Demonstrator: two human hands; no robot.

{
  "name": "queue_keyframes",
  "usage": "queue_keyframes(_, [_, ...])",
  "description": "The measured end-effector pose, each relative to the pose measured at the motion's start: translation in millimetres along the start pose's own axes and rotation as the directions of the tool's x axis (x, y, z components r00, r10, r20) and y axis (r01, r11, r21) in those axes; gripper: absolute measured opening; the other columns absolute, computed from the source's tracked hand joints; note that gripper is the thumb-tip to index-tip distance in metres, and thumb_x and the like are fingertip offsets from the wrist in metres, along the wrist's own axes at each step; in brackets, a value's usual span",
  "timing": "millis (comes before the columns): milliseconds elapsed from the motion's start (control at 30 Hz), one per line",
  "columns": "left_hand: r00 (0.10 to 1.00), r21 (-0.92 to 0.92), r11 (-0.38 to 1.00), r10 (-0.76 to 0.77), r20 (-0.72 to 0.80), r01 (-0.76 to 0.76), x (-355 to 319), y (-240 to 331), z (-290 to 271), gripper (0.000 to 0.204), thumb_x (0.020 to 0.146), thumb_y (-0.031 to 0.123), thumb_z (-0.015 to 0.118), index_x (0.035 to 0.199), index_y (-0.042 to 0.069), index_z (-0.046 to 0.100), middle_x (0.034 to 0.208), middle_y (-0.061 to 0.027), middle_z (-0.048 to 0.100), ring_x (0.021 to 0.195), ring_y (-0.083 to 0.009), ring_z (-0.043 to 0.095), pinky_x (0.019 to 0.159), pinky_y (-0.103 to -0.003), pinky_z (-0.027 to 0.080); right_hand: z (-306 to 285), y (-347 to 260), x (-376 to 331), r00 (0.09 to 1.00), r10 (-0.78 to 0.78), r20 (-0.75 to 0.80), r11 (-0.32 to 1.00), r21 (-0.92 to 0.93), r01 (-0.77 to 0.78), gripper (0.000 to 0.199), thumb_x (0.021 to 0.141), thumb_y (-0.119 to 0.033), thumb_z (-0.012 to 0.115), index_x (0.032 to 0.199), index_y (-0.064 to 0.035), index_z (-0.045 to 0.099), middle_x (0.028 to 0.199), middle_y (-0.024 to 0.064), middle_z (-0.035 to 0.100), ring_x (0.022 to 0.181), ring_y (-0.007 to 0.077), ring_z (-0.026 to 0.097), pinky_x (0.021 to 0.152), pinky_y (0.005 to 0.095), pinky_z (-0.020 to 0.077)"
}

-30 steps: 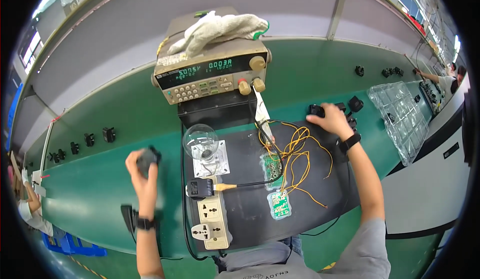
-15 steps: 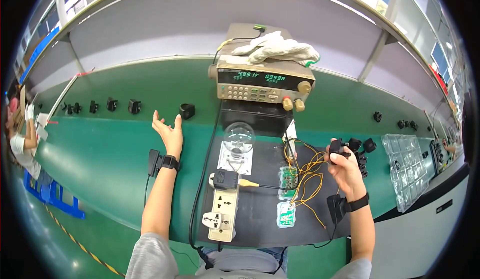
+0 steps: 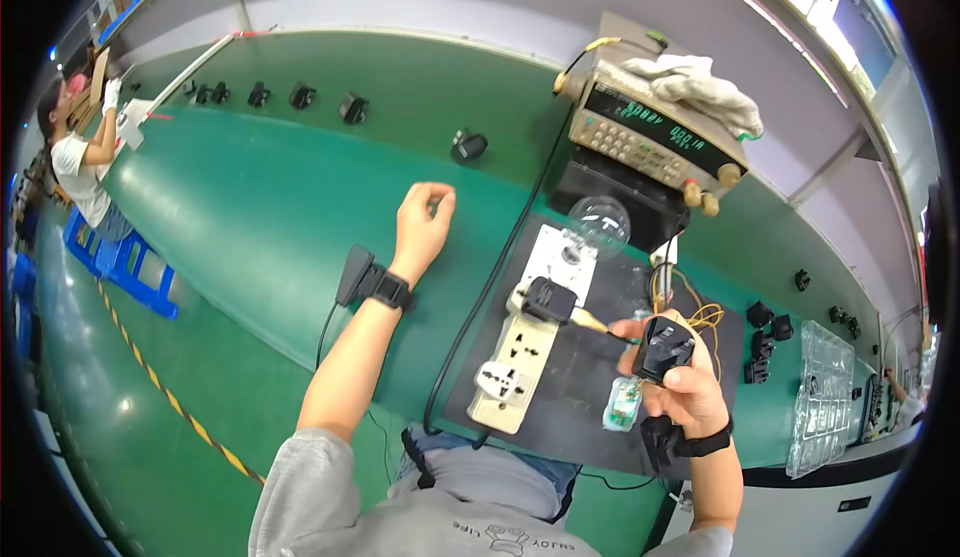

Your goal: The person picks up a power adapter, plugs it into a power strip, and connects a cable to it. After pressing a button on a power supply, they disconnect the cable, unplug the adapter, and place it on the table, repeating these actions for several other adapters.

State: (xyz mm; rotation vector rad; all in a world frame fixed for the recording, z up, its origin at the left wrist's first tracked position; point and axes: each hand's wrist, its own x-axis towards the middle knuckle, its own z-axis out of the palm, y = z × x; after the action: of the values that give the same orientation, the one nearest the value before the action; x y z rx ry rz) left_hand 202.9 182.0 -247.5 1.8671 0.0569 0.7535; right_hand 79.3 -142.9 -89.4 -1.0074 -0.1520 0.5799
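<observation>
My right hand (image 3: pixel 690 387) grips a black plug-in power adapter (image 3: pixel 665 349), with its pronged face showing, above the dark mat. My left hand (image 3: pixel 422 232) hovers over the green table with fingers curled in toward the thumb and nothing seen between them. Beyond it a black adapter (image 3: pixel 468 145) lies on the table. Another adapter (image 3: pixel 548 300) is plugged into the cream power strip (image 3: pixel 515 377), where a yellow-ended cable meets it. A white plug adapter (image 3: pixel 497 381) sits lower on the strip. Beside my right hand lies a small green circuit board (image 3: pixel 622 404).
A bench meter (image 3: pixel 655 132) with a lit display stands at the back, a white glove (image 3: pixel 705 87) on top. A clear bulb (image 3: pixel 600 225) stands before it. Black adapters (image 3: pixel 762 342) and a clear blister tray (image 3: pixel 825 397) lie right. Another person (image 3: pixel 85 162) works at far left.
The view has swung left. My left hand has gone from spread to curled. My right hand has brought the adapter inward over the mat, and its pronged face now shows. The meter reading has changed.
</observation>
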Motion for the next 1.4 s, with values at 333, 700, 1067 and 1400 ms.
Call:
queue_keyframes(333, [0.999,0.003,0.999,-0.044,0.014,0.044,5,10,-1,0.014,0.082,0.014,0.061,0.086,0.001,0.062,0.091,-0.0121,0.059,0.086,-0.0255,0.058,0.078,-0.035,0.047,35,54,16,0.925,-0.205,0.319,0.044,-0.941,0.335,0.076,0.057,-0.015,0.087,0.120,0.0010,0.046,0.096,0.0104,0.056,0.082,0.0164,0.060,0.059,0.0278,0.0543])
queue_keyframes(700, [0.989,-0.023,0.989,-0.143,0.049,0.144,7,21,-6,0.017,0.083,0.018,0.061,0.089,0.003,0.063,0.096,-0.0091,0.057,0.090,-0.0224,0.057,0.079,-0.033,0.045,85,65,24,0.897,0.013,0.442,-0.512,-0.768,0.385,0.067,0.062,-0.020,0.079,0.120,0.0001,0.051,0.102,0.0124,0.057,0.076,0.0218,0.056,0.051,0.0278,0.0484])
queue_keyframes(1067, [0.686,-0.444,0.888,0.399,0.608,-0.122,-33,91,-7,0.055,0.068,0.024,0.080,0.113,0.004,0.057,0.107,-0.0081,0.059,0.101,-0.0215,0.056,0.090,-0.034,0.042,51,35,32,0.847,-0.186,0.498,-0.306,-0.848,0.432,0.065,0.064,-0.030,0.079,0.115,0.0021,0.054,0.115,0.0175,0.058,0.093,0.0307,0.058,0.082,0.0381,0.0452])
queue_keyframes(1400, [0.578,-0.383,0.914,0.385,0.719,-0.133,-31,100,-3,0.042,0.071,0.014,0.076,0.108,0.002,0.060,0.105,-0.0110,0.060,0.101,-0.0256,0.056,0.088,-0.034,0.044,14,32,39,0.846,-0.426,0.320,-0.340,-0.923,0.178,0.010,0.078,-0.011,0.067,0.082,-0.0022,0.063,0.066,0.0073,0.057,0.061,0.0246,0.051,0.069,0.0349,0.0349])
